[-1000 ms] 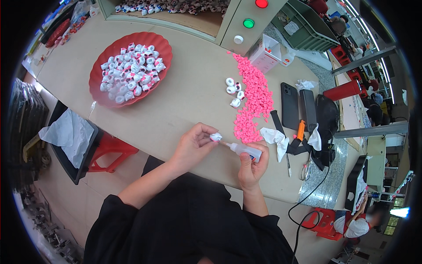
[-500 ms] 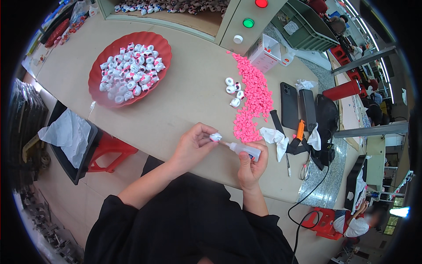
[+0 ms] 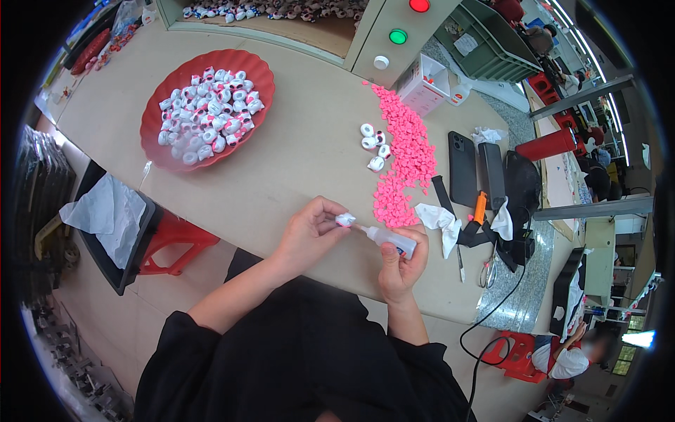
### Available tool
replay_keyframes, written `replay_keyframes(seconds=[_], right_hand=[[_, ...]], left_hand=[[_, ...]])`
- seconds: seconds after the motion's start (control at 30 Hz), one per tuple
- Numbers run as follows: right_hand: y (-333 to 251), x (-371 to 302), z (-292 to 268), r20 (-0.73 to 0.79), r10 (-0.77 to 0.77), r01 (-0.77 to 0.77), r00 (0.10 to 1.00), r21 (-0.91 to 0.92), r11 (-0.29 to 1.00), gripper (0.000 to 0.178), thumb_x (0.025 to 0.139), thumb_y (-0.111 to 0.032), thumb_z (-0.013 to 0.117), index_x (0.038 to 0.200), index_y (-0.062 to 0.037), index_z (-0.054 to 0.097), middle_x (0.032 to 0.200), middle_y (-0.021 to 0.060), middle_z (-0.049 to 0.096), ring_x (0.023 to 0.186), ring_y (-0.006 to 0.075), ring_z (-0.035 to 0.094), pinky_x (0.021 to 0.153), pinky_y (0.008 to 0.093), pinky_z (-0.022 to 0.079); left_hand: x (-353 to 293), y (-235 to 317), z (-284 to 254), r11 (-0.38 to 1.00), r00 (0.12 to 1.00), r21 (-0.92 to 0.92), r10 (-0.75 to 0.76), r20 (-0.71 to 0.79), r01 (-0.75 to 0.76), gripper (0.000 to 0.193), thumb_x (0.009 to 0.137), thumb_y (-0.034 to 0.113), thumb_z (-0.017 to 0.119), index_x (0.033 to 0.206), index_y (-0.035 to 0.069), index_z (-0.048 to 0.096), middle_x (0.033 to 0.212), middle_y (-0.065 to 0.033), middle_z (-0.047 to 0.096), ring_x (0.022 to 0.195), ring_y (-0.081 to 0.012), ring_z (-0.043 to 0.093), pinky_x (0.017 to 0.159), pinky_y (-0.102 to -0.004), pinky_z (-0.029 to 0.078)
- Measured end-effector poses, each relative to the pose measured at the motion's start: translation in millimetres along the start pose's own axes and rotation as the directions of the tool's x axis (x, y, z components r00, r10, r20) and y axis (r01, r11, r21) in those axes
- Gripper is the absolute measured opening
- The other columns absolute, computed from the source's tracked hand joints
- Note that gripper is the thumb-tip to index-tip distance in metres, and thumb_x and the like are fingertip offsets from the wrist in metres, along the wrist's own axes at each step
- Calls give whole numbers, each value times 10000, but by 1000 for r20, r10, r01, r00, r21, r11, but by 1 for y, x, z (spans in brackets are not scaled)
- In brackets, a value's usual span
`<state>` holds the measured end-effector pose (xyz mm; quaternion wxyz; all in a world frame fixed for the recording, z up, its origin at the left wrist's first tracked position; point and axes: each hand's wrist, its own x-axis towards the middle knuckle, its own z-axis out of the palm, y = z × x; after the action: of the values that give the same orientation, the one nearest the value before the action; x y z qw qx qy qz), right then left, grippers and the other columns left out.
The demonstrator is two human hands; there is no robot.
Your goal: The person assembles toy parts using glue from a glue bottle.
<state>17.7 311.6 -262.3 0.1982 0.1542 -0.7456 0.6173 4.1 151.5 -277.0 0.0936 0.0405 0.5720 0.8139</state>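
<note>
My left hand pinches a small white-and-pink figurine head between thumb and fingertips. In my right hand is a translucent squeeze bottle, tilted so its thin nozzle meets or nearly meets the piece's lower right side; exact contact is too small to tell. Beyond the bottle lies a long heap of little pink pieces. Several loose white heads rest left of that heap. Many similar heads fill a red scalloped bowl at the far left.
Right of the pink heap are a black phone, crumpled tissue, an orange-handled tool and scissors. A control box with buttons stands at the back. A black tray sits left, over a red stool.
Almost nothing differs. Both hands keep the same hold, with the bottle's nozzle staying at the head.
</note>
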Motion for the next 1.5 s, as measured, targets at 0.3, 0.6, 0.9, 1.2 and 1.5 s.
replay_keyframes(seconds=[0.3,0.6,0.9,1.2,1.5], right_hand=[[0,1,0,41,-161,166,986,-158,973,258,783,-154,585,931,-4,435,806,90,438,678,138,420,586,216,345],[-1,2,-2,25,-156,158,987,-175,972,256,785,-158,584,926,1,443,797,80,432,668,129,405,573,211,329],[3,-1,-4,0,-56,55,998,-104,993,245,781,-143,590,910,7,446,784,76,442,643,119,407,549,207,330],[2,0,-3,-1,-64,64,998,-75,995,225,771,-95,595,911,6,451,797,89,477,651,141,447,565,223,365],[-7,17,-53,-85,517,-363,852,615,700,432,678,-15,670,1055,-29,459,962,94,542,770,147,546,678,237,451]], left_hand=[[0,2,0,1000,1000,16,-18,-20,18,202,767,-87,527,922,-16,419,926,-100,517,901,-148,548,783,-237,462],[0,3,1,999,999,18,-28,-36,29,205,767,-85,531,924,-12,422,916,-88,517,880,-125,541,773,-225,461],[1,1,0,1000,1000,17,-7,-30,7,214,761,-104,522,924,-7,423,930,-78,505,891,-116,529,792,-224,452],[0,0,1,999,999,33,25,-21,-24,216,755,-114,520,912,-6,418,943,-76,489,901,-114,518,797,-229,451],[-1,3,1,1000,999,4,-8,-41,8,203,758,-100,525,905,0,428,923,-62,500,884,-102,522,776,-213,443]])
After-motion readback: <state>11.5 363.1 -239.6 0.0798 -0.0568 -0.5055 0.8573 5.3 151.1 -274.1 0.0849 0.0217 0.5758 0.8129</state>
